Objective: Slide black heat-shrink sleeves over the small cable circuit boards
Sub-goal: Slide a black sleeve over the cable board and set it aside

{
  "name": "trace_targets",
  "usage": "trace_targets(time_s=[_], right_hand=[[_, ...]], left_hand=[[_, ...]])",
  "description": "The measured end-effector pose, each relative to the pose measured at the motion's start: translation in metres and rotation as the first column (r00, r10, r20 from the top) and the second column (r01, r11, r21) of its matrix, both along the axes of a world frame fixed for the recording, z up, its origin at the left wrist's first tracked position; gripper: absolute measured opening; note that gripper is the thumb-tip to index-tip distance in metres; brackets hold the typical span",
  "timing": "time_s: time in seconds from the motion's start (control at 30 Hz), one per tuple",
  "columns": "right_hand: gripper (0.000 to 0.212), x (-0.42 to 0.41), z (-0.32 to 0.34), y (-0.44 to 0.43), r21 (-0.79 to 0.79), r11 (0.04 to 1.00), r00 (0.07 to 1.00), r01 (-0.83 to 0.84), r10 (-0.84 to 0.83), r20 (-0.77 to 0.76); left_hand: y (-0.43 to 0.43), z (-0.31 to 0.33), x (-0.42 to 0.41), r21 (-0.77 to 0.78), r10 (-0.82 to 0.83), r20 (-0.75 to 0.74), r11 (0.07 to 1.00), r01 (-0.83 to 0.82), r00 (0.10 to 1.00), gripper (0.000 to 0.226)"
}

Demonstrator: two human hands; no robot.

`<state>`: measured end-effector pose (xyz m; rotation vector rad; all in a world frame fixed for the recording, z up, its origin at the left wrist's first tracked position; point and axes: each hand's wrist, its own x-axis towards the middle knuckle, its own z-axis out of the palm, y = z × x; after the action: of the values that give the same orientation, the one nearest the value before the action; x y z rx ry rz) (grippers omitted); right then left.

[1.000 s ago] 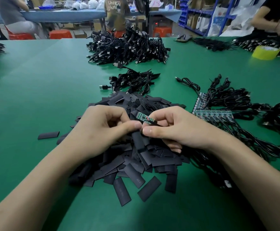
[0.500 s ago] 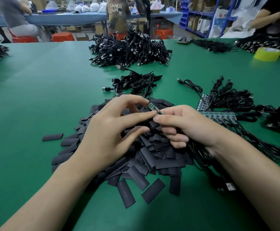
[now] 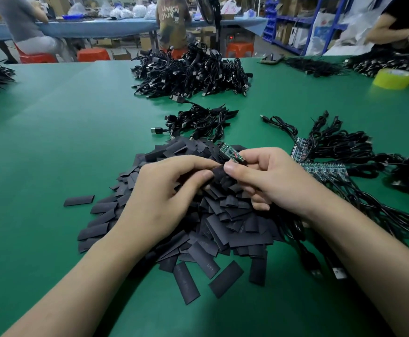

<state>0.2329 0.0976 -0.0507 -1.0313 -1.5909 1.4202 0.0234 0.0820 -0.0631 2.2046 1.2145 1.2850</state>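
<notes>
1. While the small green rectangular circuit board (image 3: 230, 152) sits bare above the heap, the step in hand reads as mating a sleeve to it; no sleeve is on it yet.
2. Right hand (image 3: 278, 181): the grip of thumb and forefinger pinches the board at its near end, where thin wires seem to join. The far end points away and leftward, free in the air. The other fingers curl underneath.
3. Left hand (image 3: 164, 193): the grip of thumb and forefinger pinches a flat black heat-shrink sleeve (image 3: 220, 175), just beside the right thumb and below the board. Whether its mouth is open, I cannot tell.
4. Next move, by my judgement: squeeze the sleeve's edges so the flattened tube rounds, line its mouth up with the board's free end, then push it along. Board corners and raised parts may snag.
5. Materials: the sleeves are matte, thin and pliable, pressed flat into short strips, some faintly printed. The board is rigid, glossy green, studded with tiny components.
6. Loose pile of black sleeves (image 3: 222, 229) lies under both hands on the green matte table (image 3: 64, 142).
7. Right of the hands: a strip of joined green boards (image 3: 320, 167) with black cables attached.
8. Beyond: a small bundle of black USB cables (image 3: 201, 120), then a large heap of the same (image 3: 191, 74). A yellow tape roll (image 3: 392, 79) sits far right.
</notes>
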Motion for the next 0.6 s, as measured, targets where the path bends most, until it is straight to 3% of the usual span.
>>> trace_targets(time_s=[0.1,0.3,0.47,0.6], right_hand=[[0.018,-0.0023,-0.0034,0.0012,0.044,0.999,1.0,0.007,-0.008,0.029],[0.022,-0.0049,-0.0079,0.0017,0.087,0.996,0.999,-0.005,0.002,0.042],[0.043,-0.0022,-0.0014,0.0048,-0.03,1.0,0.997,0.001,-0.004,-0.079],[0.046,-0.0007,-0.0011,0.0023,0.002,0.998,0.997,-0.056,0.056,0.05]], left_hand=[[-0.0005,-0.0015,0.0021,-0.048,0.013,0.033,0.999,-0.011,0.999,0.017],[0.0011,-0.0027,0.003,0.085,0.07,-0.093,0.994,-0.062,0.993,0.028],[0.0054,-0.0054,-0.0016,-0.016,0.117,0.096,0.993,-0.116,0.988,0.022],[0.0067,-0.0075,-0.0033,-0.095,0.123,0.186,0.99,-0.107,0.975,0.024]])
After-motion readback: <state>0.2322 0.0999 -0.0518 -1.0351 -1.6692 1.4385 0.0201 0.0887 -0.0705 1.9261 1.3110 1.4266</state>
